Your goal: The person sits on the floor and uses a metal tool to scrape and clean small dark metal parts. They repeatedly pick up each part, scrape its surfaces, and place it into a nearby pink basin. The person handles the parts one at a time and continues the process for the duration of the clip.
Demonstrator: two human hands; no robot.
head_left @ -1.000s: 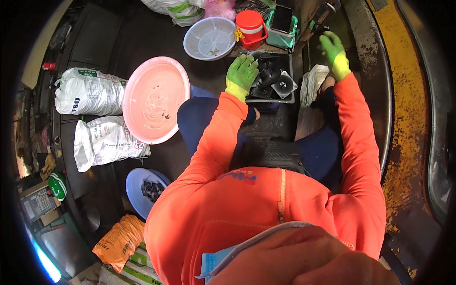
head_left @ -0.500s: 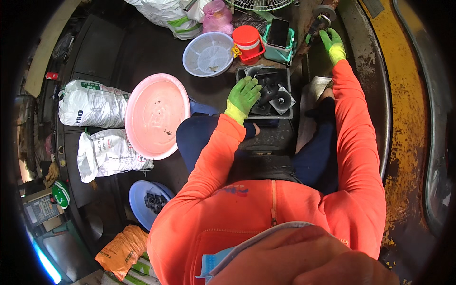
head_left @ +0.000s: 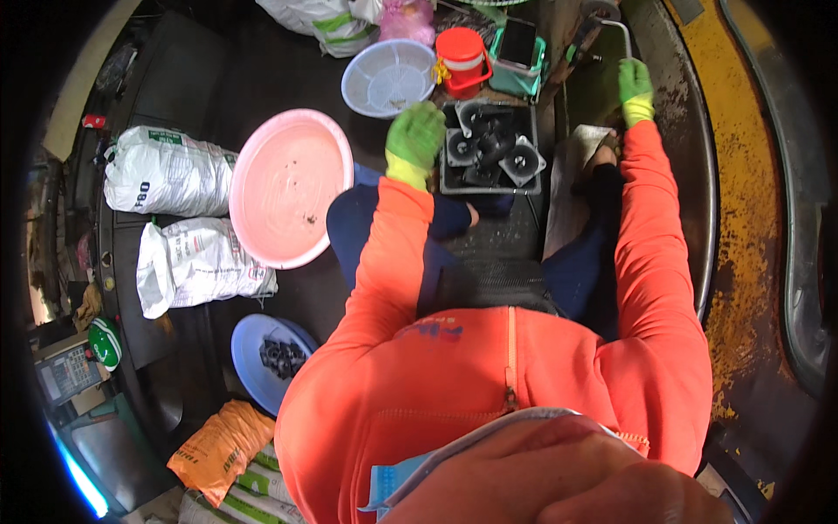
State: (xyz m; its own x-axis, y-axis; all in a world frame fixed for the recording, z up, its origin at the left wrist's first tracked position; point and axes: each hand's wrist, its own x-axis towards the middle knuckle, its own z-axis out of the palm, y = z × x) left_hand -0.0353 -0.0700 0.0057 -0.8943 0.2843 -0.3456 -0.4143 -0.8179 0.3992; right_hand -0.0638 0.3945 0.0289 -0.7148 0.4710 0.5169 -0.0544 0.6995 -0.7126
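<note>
My right hand, in a green and yellow glove, is closed round the lower end of a bent metal rod at the far right. My left hand, gloved alike, hovers by the left rim of a grey tray. Its fingers look curled, and what they hold, if anything, is hidden. Black parts with square flanges and round hollow middles lie heaped in the tray, which sits in front of my knees.
A pink basin and white sacks stand left. Beyond the tray are a blue colander, a red lidded bucket and a green container with a phone on it. A blue basin holds dark parts. A rusty yellow edge runs along the right.
My left hand has moved off the parts to the tray's left side, and its fingers have curled. My right hand has shifted slightly rightward and closed on the bent rod. The view has tilted slightly.
</note>
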